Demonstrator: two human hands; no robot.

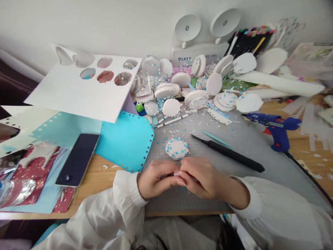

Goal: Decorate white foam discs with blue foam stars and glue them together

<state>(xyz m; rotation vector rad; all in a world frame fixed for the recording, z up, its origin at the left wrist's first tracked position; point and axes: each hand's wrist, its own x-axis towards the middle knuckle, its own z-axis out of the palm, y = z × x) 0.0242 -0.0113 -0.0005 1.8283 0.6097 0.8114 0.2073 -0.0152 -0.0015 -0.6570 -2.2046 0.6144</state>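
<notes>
My left hand (161, 177) and my right hand (201, 176) meet above the grey cutting mat (161, 205). Fingers of both are pinched around a tiny whitish-pink bit (177, 173), mostly hidden by the fingertips. Just beyond my knuckles lies a white round disc (177, 148) dotted with small blue stars. A black craft knife (235, 155) rests on the mat to the right, its blade pointing away to the left. Beside the knife is a thin teal paper strip (215, 137). Loose blue stars and white scraps are scattered around the disc.
White discs (166, 91) pile up at the back. A blue glue gun (278, 126) with a cord stands right. On the left are a phone (78, 159), bright blue paper (125, 139), a white board with round holes (85, 92) and a clear bottle (18, 191).
</notes>
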